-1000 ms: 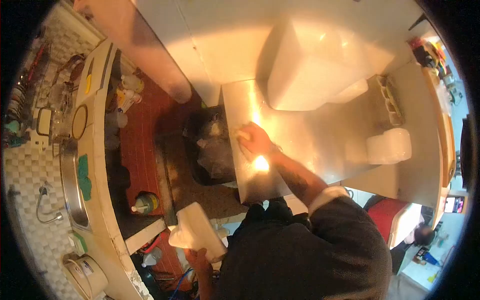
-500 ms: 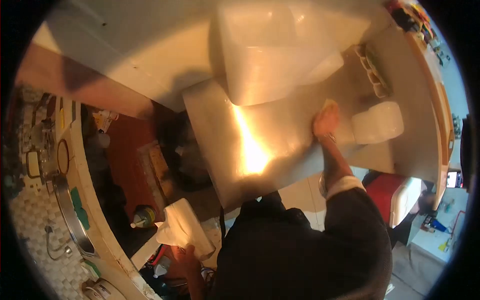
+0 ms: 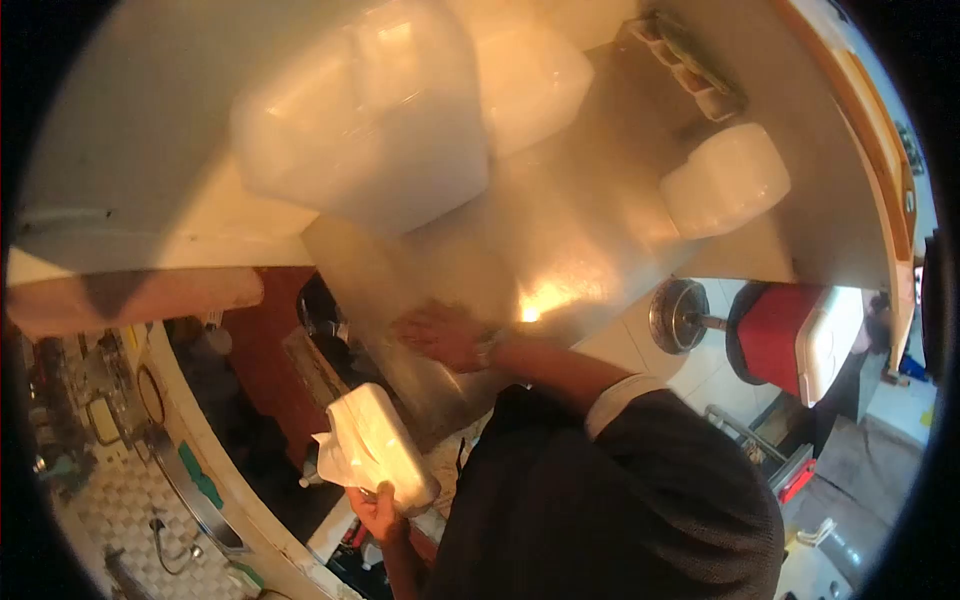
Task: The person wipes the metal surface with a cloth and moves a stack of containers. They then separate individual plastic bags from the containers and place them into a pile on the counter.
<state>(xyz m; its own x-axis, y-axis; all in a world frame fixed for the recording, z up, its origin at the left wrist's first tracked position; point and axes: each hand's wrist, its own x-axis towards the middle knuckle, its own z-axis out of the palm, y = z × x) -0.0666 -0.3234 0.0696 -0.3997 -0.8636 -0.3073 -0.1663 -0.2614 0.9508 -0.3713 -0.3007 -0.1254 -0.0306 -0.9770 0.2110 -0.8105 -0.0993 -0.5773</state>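
Observation:
My left hand (image 3: 382, 515) grips the lower end of a pale box (image 3: 385, 440) with a white tissue or cloth (image 3: 343, 458) sticking out of its side. Flat over the left part of a shiny metal table (image 3: 560, 240) lies my right hand (image 3: 445, 333), its fingers pointing left. Whether something is under that palm is hidden. Behind it stand a large translucent white container (image 3: 360, 130) and a smaller one (image 3: 530, 85). Another white container (image 3: 728, 182) rests at the table's right end.
A tray (image 3: 685, 70) leans at the back right. To the right are a red and white cooler (image 3: 790, 335) and a round metal object on a pole (image 3: 680, 315). A counter with a sink (image 3: 195, 490) runs along the left.
My right hand has swept left across the metal table. The view has shifted, and the large container now appears further left. My left hand still holds the box.

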